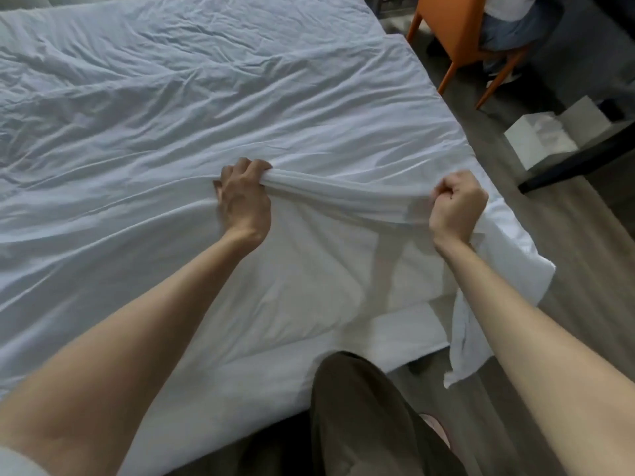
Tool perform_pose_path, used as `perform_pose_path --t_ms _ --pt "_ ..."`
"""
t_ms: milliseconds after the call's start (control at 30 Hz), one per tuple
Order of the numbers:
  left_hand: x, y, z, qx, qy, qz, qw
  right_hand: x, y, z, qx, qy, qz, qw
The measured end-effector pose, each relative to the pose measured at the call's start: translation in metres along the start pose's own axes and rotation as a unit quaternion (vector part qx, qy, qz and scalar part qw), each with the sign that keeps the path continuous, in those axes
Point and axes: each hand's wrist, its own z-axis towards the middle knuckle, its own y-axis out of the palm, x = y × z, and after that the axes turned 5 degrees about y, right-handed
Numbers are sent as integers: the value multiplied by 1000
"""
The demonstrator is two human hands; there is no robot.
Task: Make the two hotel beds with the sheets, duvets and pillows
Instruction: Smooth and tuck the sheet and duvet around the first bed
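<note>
The bed (409, 326) fills most of the frame from the upper left down to the lower centre, and a white sheet (165, 132) lies spread over it, creased all over but already covering the mattress. This looks like the spreading and squaring step on one bed, with tucking, duvet and pillows not yet done here. Grey wood-look floor (570, 269) runs down the right side of the frame. An orange chair (453, 32) stands at the upper right with someone seated on it, and white boxes (536, 139) sit on the floor just below it. The sheet's loose corner (467, 341) hangs off the bed's near right corner. At centre the left hand (244, 201) is curled tight round a bunched ridge of sheet, and the right hand (455, 209) is fisted on the same ridge nearer the bed's edge, the cloth stretched between them. The next move probably calls for an even pull toward the near edge to take out the slack, then tucking that hanging corner.
</note>
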Motion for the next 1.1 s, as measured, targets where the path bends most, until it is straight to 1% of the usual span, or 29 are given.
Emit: perform_pose_path --t_ms 33,67,100,167,267,333,400,500,533,700,833,933,1033,1100 --pt "-3 4 13 2 -25 3 1000 -15 10 21 -27 -47 2 999" --pt "-7 10 24 0 -52 8 999 -28 22 43 -62 -74 -10 995" --pt "-9 16 34 -8 -78 14 997 -37 35 61 -103 -69 -30 992" --pt "-16 34 49 -20 -116 27 993 -38 65 86 -179 -9 -61 982" --pt "-29 64 65 -61 -160 58 984 -11 108 85 -246 42 -79 965" --pt "-37 78 76 -101 -177 78 976 5 127 75 -272 33 -76 959" --pt "-42 88 87 -145 -182 72 970 16 138 70 -287 13 -72 955" --pt "-39 95 88 -231 -133 84 960 26 138 56 -325 -15 -66 943" --pt "-34 95 85 -246 -111 89 959 28 134 50 -331 -24 -61 941" --pt "-4 72 52 -250 10 119 961 32 91 16 -312 -35 -56 948" --pt "19 38 2 -212 104 120 964 26 40 -21 -278 -48 -72 957" --pt "34 17 -40 -212 130 87 965 25 -8 -59 -257 -32 -75 963" --pt "55 5 -81 -257 137 55 955 33 -58 -100 -256 7 -98 962" --pt "68 2 -107 -273 151 46 949 41 -88 -127 -258 45 -112 959"
